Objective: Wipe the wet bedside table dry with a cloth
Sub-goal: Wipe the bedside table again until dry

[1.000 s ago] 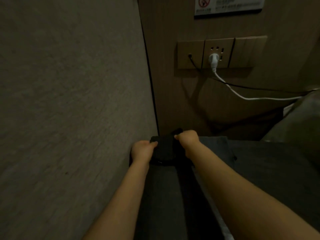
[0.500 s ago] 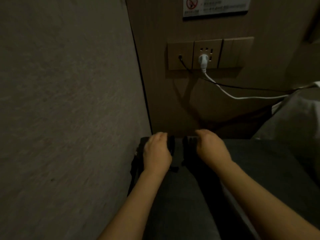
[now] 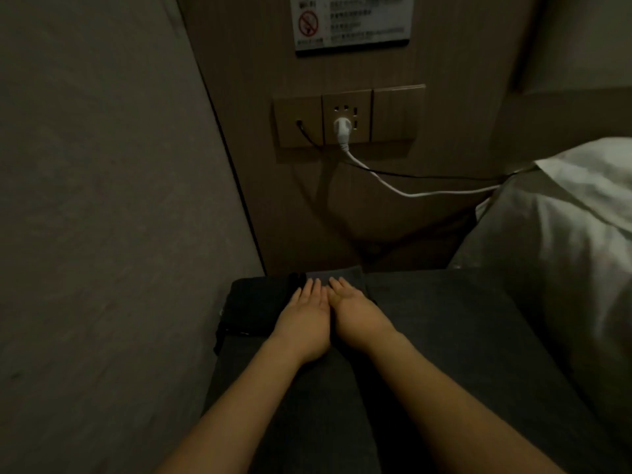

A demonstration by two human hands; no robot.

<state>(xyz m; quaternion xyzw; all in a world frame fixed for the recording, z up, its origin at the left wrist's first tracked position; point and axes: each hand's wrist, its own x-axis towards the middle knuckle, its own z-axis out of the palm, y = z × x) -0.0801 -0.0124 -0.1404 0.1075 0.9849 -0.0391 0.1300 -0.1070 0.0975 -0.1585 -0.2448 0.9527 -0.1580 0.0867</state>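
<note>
The bedside table (image 3: 444,336) has a dark grey top, dim in low light. A dark cloth (image 3: 256,309) lies flat on its far left part, against the wall corner. My left hand (image 3: 304,319) and my right hand (image 3: 355,316) rest flat on it side by side, palms down, fingers stretched forward and touching each other at the thumbs. Neither hand grips the cloth. A paler grey strip of fabric (image 3: 345,273) shows just beyond my fingertips. Any wetness on the table cannot be made out.
A grey wall (image 3: 102,234) runs close along the left. Behind the table, a wooden panel holds a socket plate (image 3: 349,114) with a white plug and cable (image 3: 410,193) and a thin black cable. White bedding (image 3: 564,251) bulges in from the right.
Both hands were bunched on the cloth at the back edge, then drew apart spreading it. Now they lie flat and together on the spread cloth. The view has tilted up.
</note>
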